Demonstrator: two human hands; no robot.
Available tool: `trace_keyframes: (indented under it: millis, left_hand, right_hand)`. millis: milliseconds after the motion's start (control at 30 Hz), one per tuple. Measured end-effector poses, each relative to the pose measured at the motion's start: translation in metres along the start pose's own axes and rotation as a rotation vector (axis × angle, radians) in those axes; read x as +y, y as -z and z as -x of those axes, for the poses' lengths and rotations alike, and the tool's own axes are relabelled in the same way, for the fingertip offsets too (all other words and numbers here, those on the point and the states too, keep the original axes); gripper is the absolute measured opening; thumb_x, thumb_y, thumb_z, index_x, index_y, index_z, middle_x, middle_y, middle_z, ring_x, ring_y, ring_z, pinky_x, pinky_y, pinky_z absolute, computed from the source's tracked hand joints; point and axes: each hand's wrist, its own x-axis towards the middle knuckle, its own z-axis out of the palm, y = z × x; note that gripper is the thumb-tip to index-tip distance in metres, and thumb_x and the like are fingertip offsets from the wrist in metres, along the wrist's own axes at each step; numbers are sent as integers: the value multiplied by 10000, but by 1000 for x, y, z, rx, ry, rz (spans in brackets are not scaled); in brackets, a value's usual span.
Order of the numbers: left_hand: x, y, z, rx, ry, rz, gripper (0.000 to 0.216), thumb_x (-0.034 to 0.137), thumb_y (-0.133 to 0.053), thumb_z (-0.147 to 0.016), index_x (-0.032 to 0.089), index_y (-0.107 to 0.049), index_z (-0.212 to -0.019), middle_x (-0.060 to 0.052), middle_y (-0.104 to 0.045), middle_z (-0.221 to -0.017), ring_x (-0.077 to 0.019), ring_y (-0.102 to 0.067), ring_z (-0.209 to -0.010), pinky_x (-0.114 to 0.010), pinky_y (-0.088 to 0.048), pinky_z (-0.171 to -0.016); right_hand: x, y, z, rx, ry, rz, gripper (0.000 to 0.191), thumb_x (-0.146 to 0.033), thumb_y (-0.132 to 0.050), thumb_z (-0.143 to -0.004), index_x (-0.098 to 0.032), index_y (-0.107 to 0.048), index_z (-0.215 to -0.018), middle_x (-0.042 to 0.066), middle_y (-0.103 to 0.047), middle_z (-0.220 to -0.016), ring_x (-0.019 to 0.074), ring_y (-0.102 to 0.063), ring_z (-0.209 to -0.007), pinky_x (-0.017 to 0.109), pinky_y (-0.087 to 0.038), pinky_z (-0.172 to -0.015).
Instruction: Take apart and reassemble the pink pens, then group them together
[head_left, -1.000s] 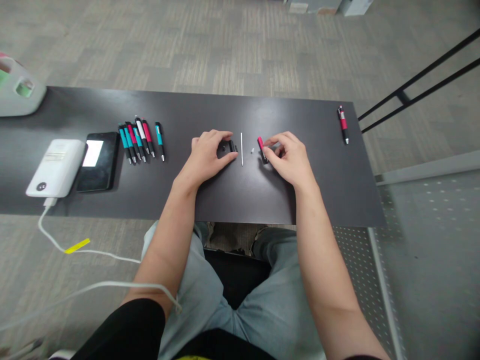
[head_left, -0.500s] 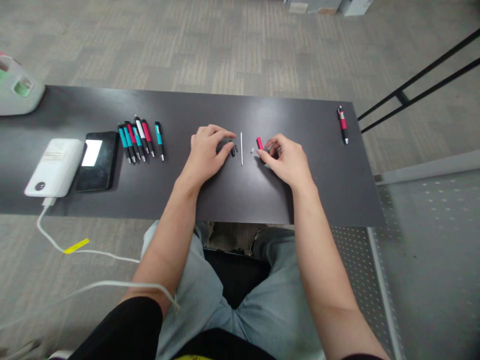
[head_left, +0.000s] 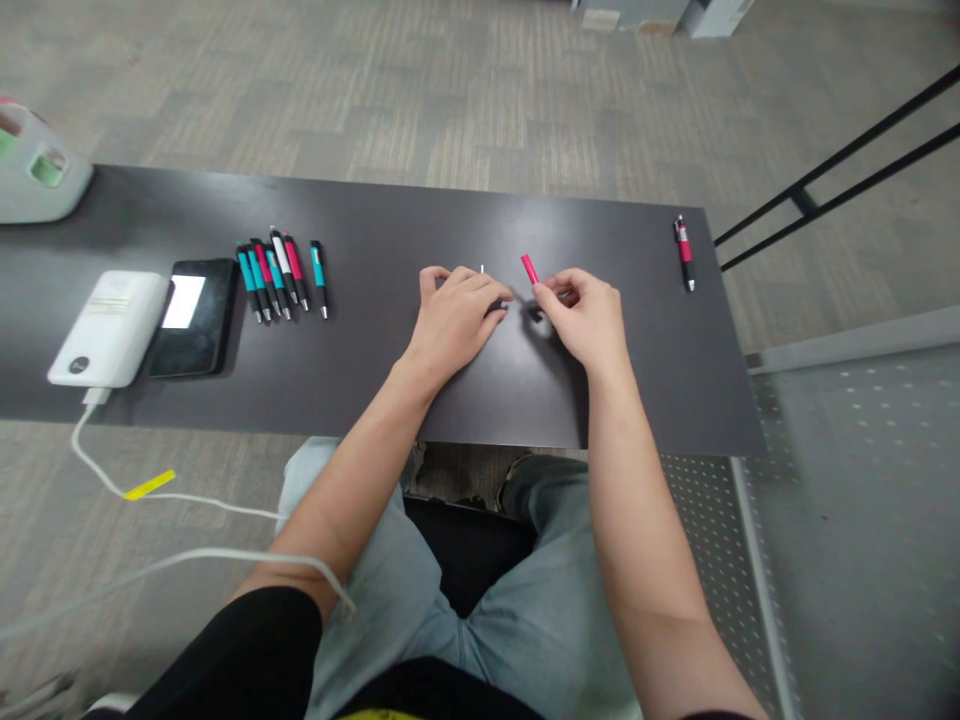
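Note:
My right hand is closed in a pinch on a short pink pen barrel, which is lifted off the dark table and tilted up to the left. My left hand lies over the small pen parts in the middle of the table, its fingertips curled close to my right hand. Only the tip of a thin white refill shows above its knuckles. What the left fingers hold is hidden.
A row of several teal, pink and white pens lies at the left. Beside them sit a black phone and a white power bank with a cable. One pink pen lies at the far right edge.
My right hand has lifted the pink barrel off the table. My left hand has slid right, from the black pen part over the white refill, toward my right hand.

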Motion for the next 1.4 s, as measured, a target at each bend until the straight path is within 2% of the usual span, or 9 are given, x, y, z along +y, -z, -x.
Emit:
trace_keyframes:
  millis: [133, 267, 400, 500, 567, 767, 1033, 1267, 1400]
  left_hand:
    - [-2, 0, -1, 8, 2, 21, 184, 297, -645, -1132, 335, -819, -1085, -36, -895, -1254, -367, -727, -1297, -688, -359, -1284]
    - [-6, 2, -3, 124, 52, 169, 160, 343, -671, -1136, 326, -811, -1214, -46, -886, -1273, -322, -787, -1213, -628, -490, -1247]
    - [-19, -2, -8, 341, 79, 341, 219, 426, -687, -1158, 292, -777, -1306, -75, -867, -1266, -282, -810, -1189, -484, -647, -1094]
    - [-32, -12, -13, 519, -14, 509, 314, 544, -783, -1127, 274, -765, -1286, -70, -858, -1167, -246, -830, -1076, -401, -685, -986]
    - [-39, -18, -16, 574, -62, 609, 390, 609, -834, -1096, 278, -758, -1288, -64, -854, -1140, -228, -837, -1037, -375, -697, -954]
    - [-41, -20, -19, 559, -99, 749, 482, 703, -873, -1052, 285, -771, -1269, -67, -862, -1153, -224, -863, -1035, -372, -721, -961]
    - [-40, -22, -17, 545, -88, 778, 431, 676, -837, -1095, 282, -737, -1235, -48, -827, -1125, -217, -880, -1049, -357, -719, -967]
    - [-31, -13, -14, 507, 1, 719, 354, 481, -991, -991, 256, -781, -1167, -42, -869, -1059, -208, -863, -971, -330, -701, -886]
    - [-28, -8, -11, 502, -37, 641, 219, 354, -973, -994, 251, -832, -1126, -42, -893, -1048, -229, -879, -978, -346, -699, -870]
  right_hand:
    - [0, -2, -6, 0, -43, -213, 476, -747, -816, -998, -282, -785, -1096, 59, -841, -938, 245, -746, -824, 376, -609, -731]
    - [0, -1, -7, 8, -10, -262, 517, -749, -790, -1032, -302, -786, -1292, 85, -846, -1077, 257, -752, -869, 406, -633, -741]
    - [2, -1, -5, 17, 85, -358, 509, -755, -866, -964, -308, -762, -1185, 68, -837, -1149, 205, -659, -751, 399, -623, -705]
    - [2, -4, -5, 32, 120, -500, 549, -780, -927, -893, -320, -709, -1097, 45, -817, -1109, 180, -581, -689, 379, -585, -653]
    - [1, -4, -4, 38, 125, -469, 513, -728, -960, -886, -323, -708, -1073, 42, -800, -1092, 183, -557, -683, 382, -567, -649]
    - [-7, 0, 2, -69, 227, -215, 233, -483, -930, -952, -307, -790, -1014, 49, -788, -1058, 192, -545, -664, 429, -595, -721]
    - [-7, 0, 4, -77, 241, -123, 167, -427, -866, -996, -292, -804, -1073, 71, -808, -1102, 207, -576, -679, 449, -630, -756]
    - [-9, 1, 4, -90, 257, -99, 123, -394, -838, -1007, -292, -793, -1060, 62, -805, -1109, 196, -580, -666, 431, -613, -758]
    - [-10, 2, 4, -96, 262, -74, 127, -403, -845, -1012, -299, -785, -1052, 58, -800, -1109, 200, -585, -676, 425, -598, -754]
